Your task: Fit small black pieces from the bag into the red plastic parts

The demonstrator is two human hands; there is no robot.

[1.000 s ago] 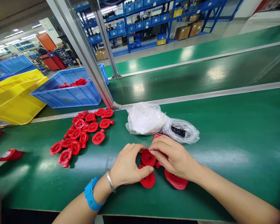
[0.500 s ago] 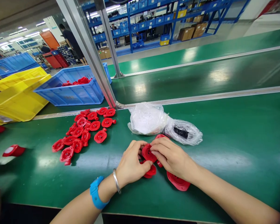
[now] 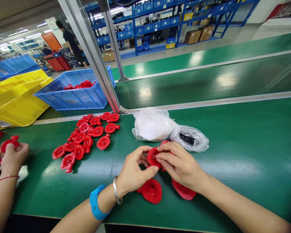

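My left hand grips a round red plastic housing between thumb and fingers, its dished face turned up towards me. My right hand is closed in a pinch, fingertips against the middle and right side of that housing; whatever is between them is too small or hidden to make out. Another red housing lies face up just below my left hand. One more red housing is partly covered by my right wrist. Behind my right fingers, further red plastic shows, mostly hidden.
Clear plastic bags, one with white pieces and one with black pieces, lie beyond my hands. Several red housings are spread to the left. A blue bin and yellow bins stand behind. A co-worker's hands hold a red part.
The loose housing by my left thumb now lies nearer me, fully in sight. My left hand has shifted slightly left. At far left, a co-worker's hands have come in and picked up a red part.
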